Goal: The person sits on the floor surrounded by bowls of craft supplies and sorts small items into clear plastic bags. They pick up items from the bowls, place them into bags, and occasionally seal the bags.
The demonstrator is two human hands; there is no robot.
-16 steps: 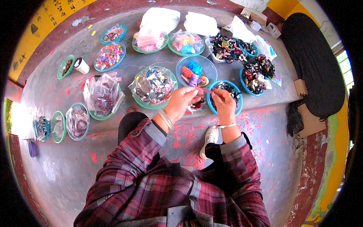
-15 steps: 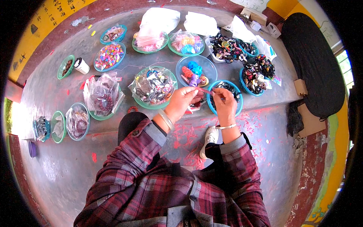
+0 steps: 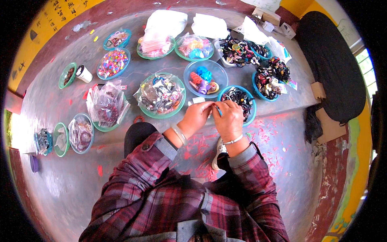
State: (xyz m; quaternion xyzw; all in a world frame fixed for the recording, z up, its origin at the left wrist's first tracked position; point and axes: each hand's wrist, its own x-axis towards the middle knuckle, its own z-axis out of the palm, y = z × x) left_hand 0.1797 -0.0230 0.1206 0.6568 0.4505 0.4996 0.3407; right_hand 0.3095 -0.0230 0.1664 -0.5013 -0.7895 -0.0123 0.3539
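Both forearms, in red-and-grey plaid sleeves, come up from the lower edge and converge in front of the body. The left hand (image 3: 196, 117) and right hand (image 3: 228, 119) meet, fingers curled inward with fingertips pinched close together. A pale bangle circles the left wrist, a thin band the right.

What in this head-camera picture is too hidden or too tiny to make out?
- What the fingers pinch: left hand and right hand close over it; only a thin blue bit shows.
- Dark pieces in the blue round bowl beside the right hand: partly hidden by it, too small to identify.
- Contents of the crumpled clear plastic bags: blurred by glare.
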